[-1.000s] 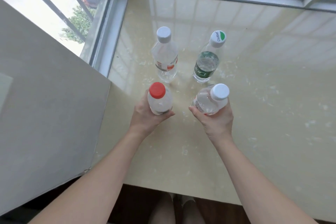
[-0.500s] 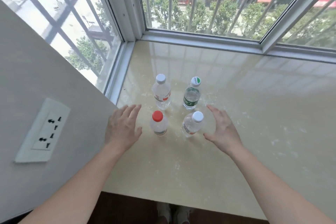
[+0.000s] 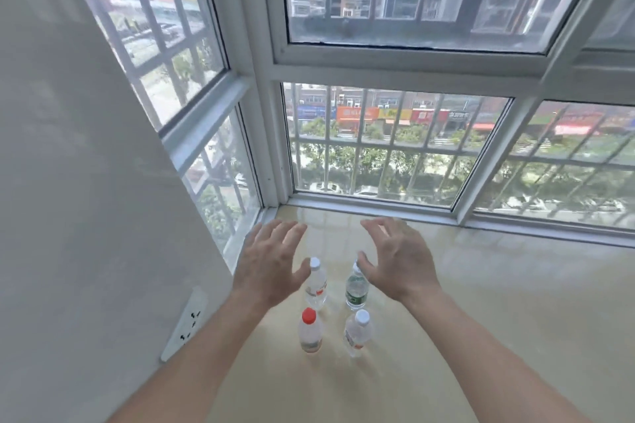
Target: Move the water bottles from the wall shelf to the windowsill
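Both hands are open and hold nothing. The left hand (image 3: 271, 264) and the right hand (image 3: 398, 261) hover with fingers spread, palms down, over the cream windowsill (image 3: 498, 312).

Four water bottles stand upright in a tight square between and just below the hands:
- The red-labelled bottle (image 3: 316, 287) is beside the left thumb.
- The green-labelled bottle (image 3: 356, 292) is beside the right thumb, which overlaps its cap in this view. Whether they touch, I cannot tell.
- The red-capped bottle (image 3: 310, 333) stands near the left wrist.
- The clear white-capped bottle (image 3: 357, 331) stands near the right wrist.

All four look placed. The wall shelf is out of view, so I cannot tell whether any bottles are left on it.

The main risk is in pulling the hands back. Both thumbs sit at cap height beside the far pair, and the forearms pass close to the near pair. A careless sweep could clip a cap. These bottles are tall and narrow and look partly empty, and the sill is glossy. One tipping would probably knock over its neighbour and could roll toward the near edge. Lifting the hands straight up before drawing them back seems safer.
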{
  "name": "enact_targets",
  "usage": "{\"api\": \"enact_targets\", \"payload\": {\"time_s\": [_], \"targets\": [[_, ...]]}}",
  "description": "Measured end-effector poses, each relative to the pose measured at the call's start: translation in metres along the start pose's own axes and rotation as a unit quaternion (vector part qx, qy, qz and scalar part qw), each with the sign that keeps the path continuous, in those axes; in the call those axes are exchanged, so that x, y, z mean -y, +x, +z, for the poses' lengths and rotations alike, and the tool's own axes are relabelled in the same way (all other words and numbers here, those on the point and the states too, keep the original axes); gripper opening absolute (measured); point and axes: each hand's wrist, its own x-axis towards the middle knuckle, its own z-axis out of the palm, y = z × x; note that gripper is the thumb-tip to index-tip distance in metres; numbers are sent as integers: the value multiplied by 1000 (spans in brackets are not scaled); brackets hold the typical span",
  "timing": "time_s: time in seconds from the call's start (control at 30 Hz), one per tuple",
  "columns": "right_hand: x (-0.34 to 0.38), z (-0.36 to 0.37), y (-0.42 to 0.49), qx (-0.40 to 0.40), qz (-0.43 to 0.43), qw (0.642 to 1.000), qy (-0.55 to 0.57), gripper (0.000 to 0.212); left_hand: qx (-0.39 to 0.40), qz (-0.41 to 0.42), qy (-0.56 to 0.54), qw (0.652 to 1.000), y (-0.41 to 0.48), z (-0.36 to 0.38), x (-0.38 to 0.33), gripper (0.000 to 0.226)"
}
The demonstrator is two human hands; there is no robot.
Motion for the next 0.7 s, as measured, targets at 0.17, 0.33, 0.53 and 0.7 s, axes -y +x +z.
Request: {"api": "enact_targets", "payload": {"time_s": [0.17,0.33,0.53,0.7], "targets": [[18,-40,14,-40,-22,999,-13,50,-45,-8,4,999,15,-41,-5,60],[11,-62,13,-42,-8,999,-32,50,-69,4,4,998,25,-64,-21,61],[-10,-76,-13,-39,40,997,-55,49,-46,41,-15,998,33,-59,-45,65],[-35,-99,-51,-56,137,985,-86,50,-29,122,-50,991,49,-47,-84,65]]}}
